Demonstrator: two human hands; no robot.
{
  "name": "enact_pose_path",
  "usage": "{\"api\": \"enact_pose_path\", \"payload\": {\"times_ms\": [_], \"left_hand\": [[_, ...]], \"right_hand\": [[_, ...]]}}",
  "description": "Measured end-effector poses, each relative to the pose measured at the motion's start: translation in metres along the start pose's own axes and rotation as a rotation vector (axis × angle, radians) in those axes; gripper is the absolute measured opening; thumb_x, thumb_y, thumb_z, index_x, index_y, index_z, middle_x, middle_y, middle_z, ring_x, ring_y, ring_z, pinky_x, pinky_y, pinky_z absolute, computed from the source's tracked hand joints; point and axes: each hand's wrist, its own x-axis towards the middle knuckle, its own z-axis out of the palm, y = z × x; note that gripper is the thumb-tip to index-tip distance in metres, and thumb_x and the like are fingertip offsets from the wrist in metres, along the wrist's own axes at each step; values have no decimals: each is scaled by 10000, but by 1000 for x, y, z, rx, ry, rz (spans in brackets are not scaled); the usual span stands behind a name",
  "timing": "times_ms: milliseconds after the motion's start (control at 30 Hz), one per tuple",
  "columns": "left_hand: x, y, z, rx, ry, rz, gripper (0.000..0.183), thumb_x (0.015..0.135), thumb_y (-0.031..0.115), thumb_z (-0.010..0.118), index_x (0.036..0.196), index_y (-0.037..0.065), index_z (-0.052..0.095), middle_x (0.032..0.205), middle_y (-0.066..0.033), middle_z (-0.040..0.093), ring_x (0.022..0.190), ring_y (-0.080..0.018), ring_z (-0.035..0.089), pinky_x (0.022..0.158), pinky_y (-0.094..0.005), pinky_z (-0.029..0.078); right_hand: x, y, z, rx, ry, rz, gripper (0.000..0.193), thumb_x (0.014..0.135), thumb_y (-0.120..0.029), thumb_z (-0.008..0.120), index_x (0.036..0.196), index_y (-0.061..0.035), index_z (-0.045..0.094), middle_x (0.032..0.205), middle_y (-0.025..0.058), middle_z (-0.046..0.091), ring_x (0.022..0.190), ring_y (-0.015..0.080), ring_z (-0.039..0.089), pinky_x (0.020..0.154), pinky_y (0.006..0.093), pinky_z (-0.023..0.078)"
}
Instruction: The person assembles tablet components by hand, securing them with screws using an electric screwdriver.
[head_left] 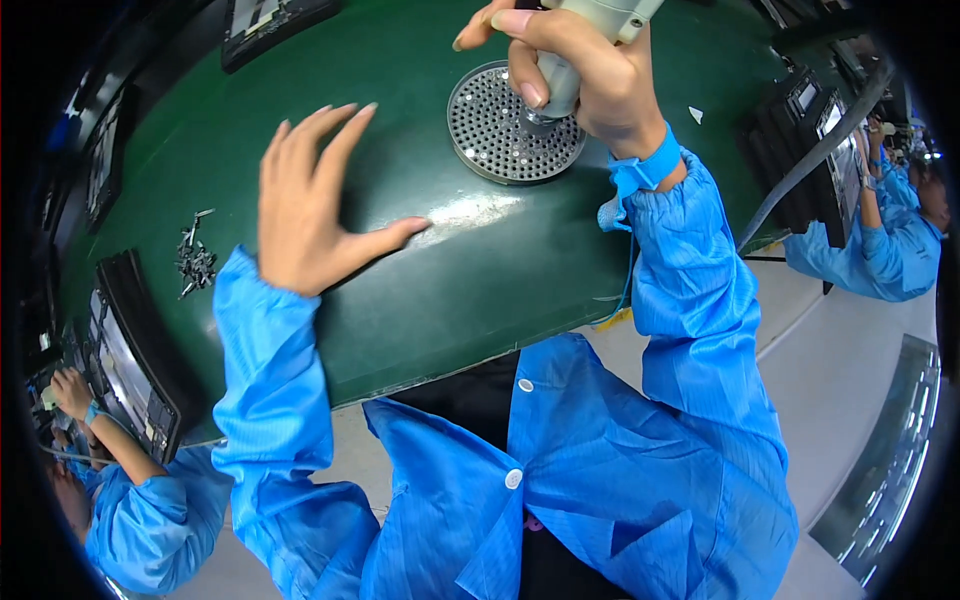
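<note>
My right hand [600,85] is wrapped round a pale electric screwdriver [562,82], whose tip points down onto a round metal plate [490,140] full of small holes. Several of the holes hold small shiny pieces, too tiny to name for sure. A blue strap circles my right wrist. Over the green tabletop [400,330], to the left of the plate, my left hand [312,205] is spread with its fingers apart and nothing in it. A heap of small dark screw-like parts [196,262] lies left of that hand.
Dark flat-panel units [130,350] stand along the left edge, with another dark unit [270,25] at the top left. More dark panels [815,150] and a grey cable [820,150] are on the right. Co-workers in blue work at both sides. A white scrap [696,115] lies on the table.
</note>
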Motion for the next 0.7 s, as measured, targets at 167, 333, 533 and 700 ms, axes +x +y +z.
{"api": "enact_pose_path", "payload": {"times_ms": [167, 333, 533, 700], "left_hand": [[-16, -15, -10, -22, 4, -99, 553, 716, 256, 828, 1219, 81, 680, 1334, -135, 577, 1232, -339, 536, 1035, -449, 421], [-18, -15, -8, 11, -8, -19, 440, 741, 255, 822, 1128, 73, 715, 1270, -123, 616, 1192, -334, 565, 1076, -487, 401], [-16, -15, -6, -43, -28, 0, 404, 759, 235, 812, 1109, 59, 714, 1204, -132, 643, 1140, -333, 599, 1085, -513, 400], [-16, -15, -6, -40, -30, 12, 386, 766, 222, 808, 1101, 54, 714, 1189, -131, 648, 1131, -331, 603, 1078, -511, 408]], "right_hand": [[-2, 0, 9, 5, -35, 44, 174, 884, -93, 642, 883, 78, 672, 594, 66, 603, 432, 103, 512, 444, 239, 412], [-3, 10, 8, 84, -21, 11, 167, 884, -87, 644, 897, 79, 660, 644, 99, 640, 436, 100, 514, 464, 238, 435], [-3, 8, 9, 4, -38, 8, 165, 886, -86, 644, 891, 79, 663, 700, 119, 668, 441, 98, 515, 461, 238, 434], [-2, 12, 10, 33, -18, 23, 166, 891, -87, 639, 885, 77, 666, 726, 119, 676, 447, 98, 519, 450, 236, 425]]}}
